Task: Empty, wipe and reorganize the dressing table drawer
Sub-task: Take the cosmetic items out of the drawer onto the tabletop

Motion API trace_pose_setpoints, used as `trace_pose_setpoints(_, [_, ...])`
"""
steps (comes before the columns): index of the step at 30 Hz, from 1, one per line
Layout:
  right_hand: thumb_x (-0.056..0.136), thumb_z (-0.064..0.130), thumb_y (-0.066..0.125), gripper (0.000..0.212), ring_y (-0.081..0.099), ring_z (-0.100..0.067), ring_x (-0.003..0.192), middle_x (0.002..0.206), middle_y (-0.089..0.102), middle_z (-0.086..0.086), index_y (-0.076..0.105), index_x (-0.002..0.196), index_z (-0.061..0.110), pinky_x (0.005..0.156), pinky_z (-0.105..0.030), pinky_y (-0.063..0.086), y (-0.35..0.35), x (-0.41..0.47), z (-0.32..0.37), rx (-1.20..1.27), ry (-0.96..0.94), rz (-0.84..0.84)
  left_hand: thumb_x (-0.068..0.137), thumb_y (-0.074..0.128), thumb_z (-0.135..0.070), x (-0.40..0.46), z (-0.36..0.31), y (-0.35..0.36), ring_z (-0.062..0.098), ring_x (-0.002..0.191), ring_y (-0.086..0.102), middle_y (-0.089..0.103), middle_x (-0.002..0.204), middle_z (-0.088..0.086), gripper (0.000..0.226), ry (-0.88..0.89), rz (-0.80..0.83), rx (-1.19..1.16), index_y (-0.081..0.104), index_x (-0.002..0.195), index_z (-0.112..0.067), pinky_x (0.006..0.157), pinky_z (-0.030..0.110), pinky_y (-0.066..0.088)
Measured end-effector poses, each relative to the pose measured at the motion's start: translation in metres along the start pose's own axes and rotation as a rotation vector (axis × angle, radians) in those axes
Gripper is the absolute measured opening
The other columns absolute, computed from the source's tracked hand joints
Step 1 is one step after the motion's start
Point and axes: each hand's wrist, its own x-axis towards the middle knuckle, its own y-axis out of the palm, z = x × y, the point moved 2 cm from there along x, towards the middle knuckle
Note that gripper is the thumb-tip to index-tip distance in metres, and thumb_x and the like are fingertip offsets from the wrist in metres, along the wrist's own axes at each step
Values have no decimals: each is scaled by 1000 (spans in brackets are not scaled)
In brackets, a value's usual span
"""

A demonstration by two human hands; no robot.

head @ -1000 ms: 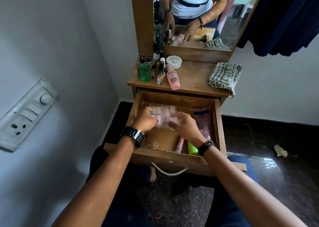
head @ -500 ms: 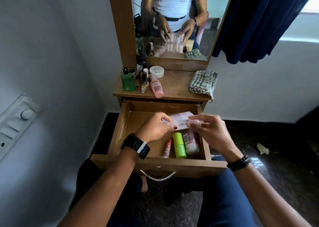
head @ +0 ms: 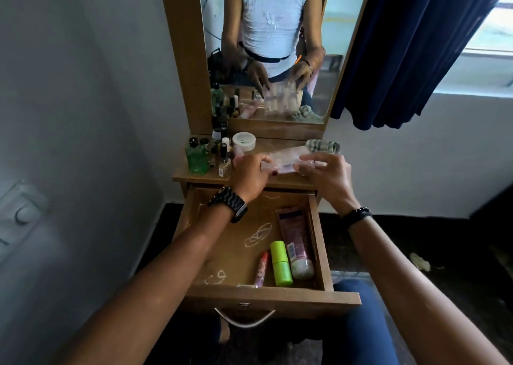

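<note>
The wooden drawer (head: 194, 220) of the dressing table stands pulled open below me. Both hands hold a clear plastic packet (head: 283, 157) of small pale tubes above the tabletop (head: 180, 174). My left hand (head: 251, 174) grips its left end and my right hand (head: 323, 174) pinches its right end. In the drawer's right part lie a pink tube (head: 295, 234), a lime-green container (head: 280, 263) and a thin pink stick (head: 261, 270). White hair ties (head: 258, 235) lie on the drawer floor.
A green bottle (head: 197, 157), several small dark bottles (head: 222, 149) and a white round jar (head: 244, 141) crowd the tabletop's left. A checked cloth (head: 323, 145) lies at its right. The mirror (head: 266, 45) rises behind, a dark blue curtain (head: 416, 45) hangs right.
Both hands lifted the clear packet out of the drawer and carried it up over the tabletop. The view has tilted upward.
</note>
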Motion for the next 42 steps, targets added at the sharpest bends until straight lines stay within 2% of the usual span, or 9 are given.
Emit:
trace_pose_setpoints(3, [71,27,80,23,61,-9,78,82,66,5,75,91,18,69,-20,47,15,26,-4,-88,-6,4,88,58,-16,17,0,5,32,106,57,65,109,15,19,14,-28,101,67,104,-14,86,44,51])
trace_pose_setpoints(8, [78,21,73,17,57,-11,82,95,69,-5,73,93,13,69,-20,39,30,46,-14,-187,-18,47,88,45,0,37,1,12,39,110,54,65,106,15,25,36,-50,243,64,99,-11,88,50,49])
trace_pose_setpoints(17, [80,17,71,15,63,-20,90,102,70,-10,72,91,7,70,-20,38,43,59,-21,-323,-26,66,91,36,-4,45,-5,18,32,96,60,64,101,16,25,103,-41,283,61,95,-8,80,46,51])
trace_pose_setpoints(21, [80,15,72,16,65,-23,94,106,70,-12,73,92,5,72,-21,41,46,60,-23,-392,-61,95,96,29,-9,44,0,23,32,106,53,63,104,10,30,42,-33,337,58,97,-12,88,40,40])
trace_pose_setpoints(27, [80,14,72,17,64,-18,94,109,70,-8,72,95,6,73,-15,37,37,57,-23,-362,-72,79,91,33,0,43,-10,17,32,101,58,65,103,14,28,96,-32,356,57,104,-8,88,44,46])
trace_pose_setpoints(32, [78,10,71,11,58,-5,76,92,72,0,74,89,10,64,-12,40,25,31,-14,-191,-84,17,86,51,1,27,-18,8,28,99,61,67,101,12,20,120,-93,212,64,98,-9,88,44,48])
trace_pose_setpoints(35, [77,4,70,14,57,-2,67,80,68,5,73,82,16,60,-5,43,25,6,-15,-87,-72,76,87,57,-3,-5,-19,5,24,98,61,67,101,10,15,153,-124,114,67,97,-7,88,35,48])
trace_pose_setpoints(38, [78,6,72,21,59,-5,61,76,70,1,68,72,26,57,-19,50,32,-25,-27,9,6,228,87,59,-6,-41,-4,9,21,95,64,68,103,10,15,97,-23,12,67,100,-7,78,26,50])
trace_pose_setpoints(42, [78,2,70,16,63,-6,59,78,72,-7,70,75,18,62,-27,58,49,-61,-48,-129,87,455,84,64,-7,-73,27,22,19,93,65,71,99,7,13,-64,158,56,69,95,-7,69,13,39])
